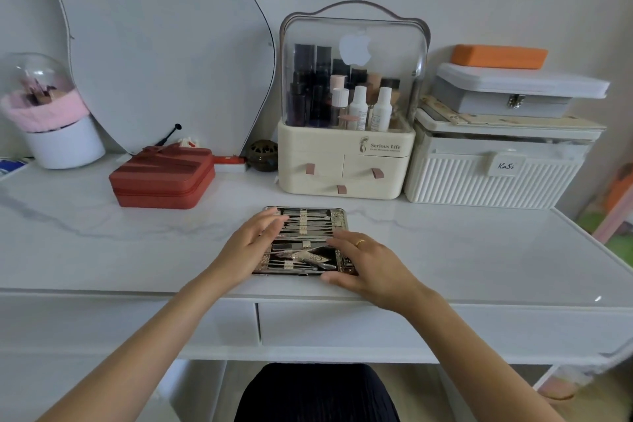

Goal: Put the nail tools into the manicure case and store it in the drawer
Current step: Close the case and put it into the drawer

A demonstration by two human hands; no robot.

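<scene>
The manicure case (306,240) is lying open and flat on the white desk (445,250), near its front edge, directly under both sets of fingers. Judged from its thin, hard-edged shell, it is likely handling as light, stiff and somewhat slippery; gripping the two outer side edges appears the safest hold once it is closed. It is showing a dark lining with rows of slim metal nail tools (308,223) under pale straps, and a patterned border. The left hand (251,245) is resting on the case's left side, fingers straight and slightly spread. The right hand (368,262) is resting on its right side, fingers relaxed, thumb at the near edge. Below the fingers, the drawer (342,325) is sitting closed.
</scene>
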